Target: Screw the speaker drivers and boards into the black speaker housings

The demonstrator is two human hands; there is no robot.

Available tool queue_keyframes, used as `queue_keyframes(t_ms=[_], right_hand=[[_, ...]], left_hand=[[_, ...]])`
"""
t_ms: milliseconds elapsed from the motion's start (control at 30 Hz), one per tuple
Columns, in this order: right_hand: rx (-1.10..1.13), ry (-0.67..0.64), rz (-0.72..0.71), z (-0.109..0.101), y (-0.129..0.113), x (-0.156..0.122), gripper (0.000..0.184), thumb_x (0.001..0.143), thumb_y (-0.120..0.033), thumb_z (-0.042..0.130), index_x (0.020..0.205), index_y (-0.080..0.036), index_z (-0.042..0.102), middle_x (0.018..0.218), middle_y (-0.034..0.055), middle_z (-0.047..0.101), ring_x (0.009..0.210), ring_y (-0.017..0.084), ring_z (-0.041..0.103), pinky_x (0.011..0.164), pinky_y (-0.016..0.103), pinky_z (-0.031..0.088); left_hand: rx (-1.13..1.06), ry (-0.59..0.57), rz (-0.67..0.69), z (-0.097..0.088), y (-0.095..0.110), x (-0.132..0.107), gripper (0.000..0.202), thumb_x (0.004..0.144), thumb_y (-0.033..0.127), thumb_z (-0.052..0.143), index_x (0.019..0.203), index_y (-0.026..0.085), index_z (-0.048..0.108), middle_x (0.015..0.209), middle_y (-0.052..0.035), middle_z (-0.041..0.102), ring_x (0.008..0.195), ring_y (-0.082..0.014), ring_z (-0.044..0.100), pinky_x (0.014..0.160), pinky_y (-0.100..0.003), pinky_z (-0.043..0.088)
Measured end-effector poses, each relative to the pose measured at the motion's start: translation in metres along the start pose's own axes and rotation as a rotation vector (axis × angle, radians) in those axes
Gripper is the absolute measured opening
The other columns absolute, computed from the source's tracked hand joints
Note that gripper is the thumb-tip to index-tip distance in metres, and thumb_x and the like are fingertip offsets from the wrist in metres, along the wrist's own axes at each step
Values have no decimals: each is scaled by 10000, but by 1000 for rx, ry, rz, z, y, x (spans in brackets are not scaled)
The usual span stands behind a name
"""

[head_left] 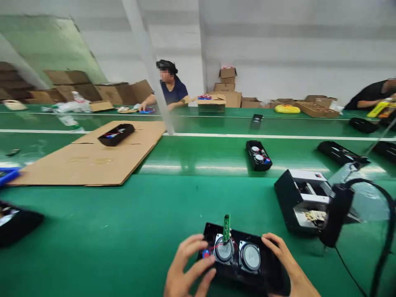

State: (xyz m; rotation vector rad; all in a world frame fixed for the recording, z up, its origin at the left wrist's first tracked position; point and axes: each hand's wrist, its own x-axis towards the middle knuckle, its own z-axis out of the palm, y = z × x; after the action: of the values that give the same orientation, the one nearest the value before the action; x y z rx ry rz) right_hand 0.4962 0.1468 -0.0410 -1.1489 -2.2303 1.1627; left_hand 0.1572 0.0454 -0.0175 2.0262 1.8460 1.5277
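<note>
- Black box point(234, 272) lies right between the two hands, touching both, just over the green counter point(123, 231) or on it; I cannot tell which.
- Its long side runs from left to right, and the right end sits a bit nearer the person.
- One right hand point(286, 255): its grip is wrapped round the right end.
- One left hand point(185, 268): its fingers are spread over the left end. I cannot tell if this grip is pinching anything.
- One red and blue bit point(206, 254) is by the left fingertips, so the left hand is the nearer one to it.
- Two round speakers point(250, 258) sit side by side in the box.
- One green strip point(227, 227) sticks up by the left speaker.
- One black and white machine point(287, 202) and one black tool point(337, 214) are off to the right.
- One big cardboard sheet point(77, 173) lies far left, with one more dark box point(108, 141) on it.
- One other box point(261, 167), straight ahead, has two speakers too.
- Two other people point(175, 93) are at the back.
</note>
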Motion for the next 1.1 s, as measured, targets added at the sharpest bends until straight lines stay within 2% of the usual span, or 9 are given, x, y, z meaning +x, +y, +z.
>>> queue_keyframes(t_ms=[100,233,367,433,533,667,833,967,1100], right_hand=[[-51,-184,138,-56,-20,-2,1015,689,-71,753,1627,-352,484,1801,98,269,1642,376,323,1337,535,260],[-26,-166,107,-99,-51,7,822,759,-209,854,1532,-341,609,1760,117,383,1602,388,404,1296,581,341],[94,149,-13,-84,-93,38,260,989,-421,688,1130,-242,814,1222,126,800,1142,290,748,1052,422,571],[85,93,93,-63,-116,63,259,1000,-427,678,1018,-218,831,966,78,823,834,218,739,806,318,576],[-37,5,157,-36,-139,99,254,945,-451,748,935,-216,845,776,29,797,715,196,697,733,308,506],[52,-6,140,-24,-140,119,115,876,-255,767,926,-202,856,789,30,820,736,194,723,724,292,505],[309,28,-37,-38,-121,91,125,908,-201,759,976,-213,863,944,38,866,856,200,785,834,285,567],[145,-4,-199,-52,-114,56,176,1014,-177,677,1049,-249,834,969,11,864,863,183,786,842,297,562],[-138,-8,-360,-53,-112,29,323,1035,-64,528,1152,-251,764,1066,11,862,934,190,794,891,338,558]], left_hand=[[-19,-244,22,-10,-6,21,231,994,452,711,1154,295,767,1592,-112,595,1501,-359,556,1128,-490,596],[-105,-433,-56,10,-1,29,185,1005,428,678,1037,247,702,1681,-138,501,1558,-376,480,1122,-515,594],[-187,-428,-85,25,0,34,82,1015,337,638,986,261,651,1517,-128,672,1511,-344,549,1124,-522,593],[-229,-393,-112,27,-1,38,87,1017,327,633,949,273,628,1401,-104,748,1450,-320,615,1096,-489,616],[-282,-348,-155,28,-3,41,135,1007,325,655,891,278,602,1276,-76,797,1375,-293,675,1065,-443,635],[-320,-233,-231,41,-2,35,187,1010,327,651,840,267,603,1140,-66,803,1286,-274,724,1017,-408,654],[-312,-63,-315,62,10,20,309,1047,285,566,743,246,601,998,-55,737,1245,-269,736,957,-388,673],[-267,-228,-260,52,18,13,282,1054,239,525,831,259,695,1164,-85,738,1371,-319,658,1028,-486,655],[-114,-376,-21,29,20,19,161,1002,317,638,1126,279,734,1533,-135,597,1528,-403,495,1124,-634,574]])
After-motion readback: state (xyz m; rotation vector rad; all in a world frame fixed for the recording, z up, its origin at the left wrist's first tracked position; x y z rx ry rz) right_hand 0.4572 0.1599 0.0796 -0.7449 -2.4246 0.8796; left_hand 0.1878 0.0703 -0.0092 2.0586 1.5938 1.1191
